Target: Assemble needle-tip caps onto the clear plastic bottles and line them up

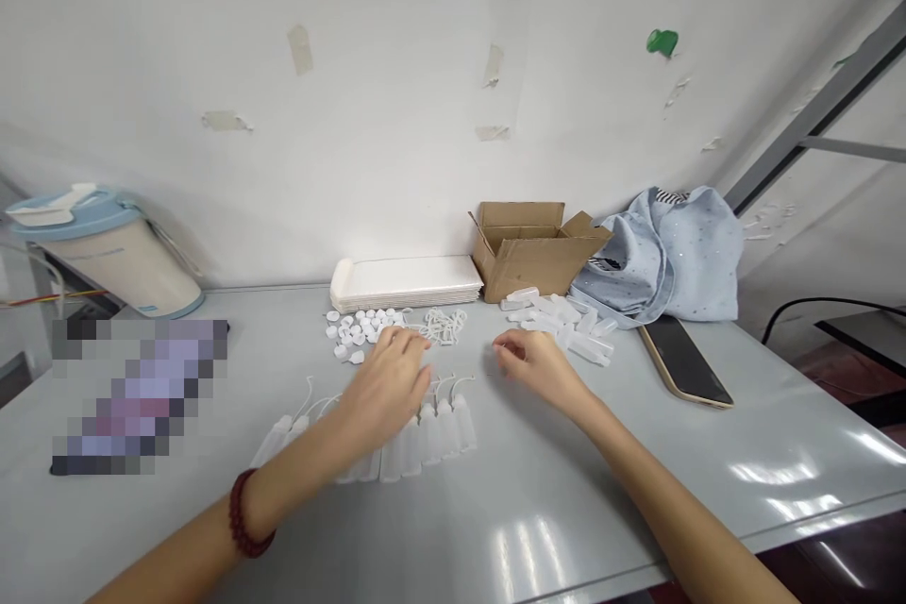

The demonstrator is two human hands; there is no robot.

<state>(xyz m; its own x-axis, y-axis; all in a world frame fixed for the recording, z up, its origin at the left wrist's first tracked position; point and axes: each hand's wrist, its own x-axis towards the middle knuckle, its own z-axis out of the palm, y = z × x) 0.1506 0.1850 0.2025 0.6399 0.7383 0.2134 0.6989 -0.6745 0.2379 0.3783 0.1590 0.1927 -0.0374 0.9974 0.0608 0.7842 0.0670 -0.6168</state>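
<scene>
My left hand (388,387) lies palm down over a row of small clear plastic bottles (431,429) laid side by side on the grey table (530,528); its fingers are bent and reach toward a heap of white caps (356,330). My right hand (536,366) hovers just right of the row, fingers curled loosely inward with nothing visible in them. A tangle of white strings (444,325) lies between the caps and a pile of loose clear bottles (562,319).
A stack of white trays (405,282) and an open cardboard box (532,250) stand at the wall. A light blue cloth bag (665,255) and a dark phone (685,361) lie at the right. A blue-lidded white container (106,250) stands at the far left.
</scene>
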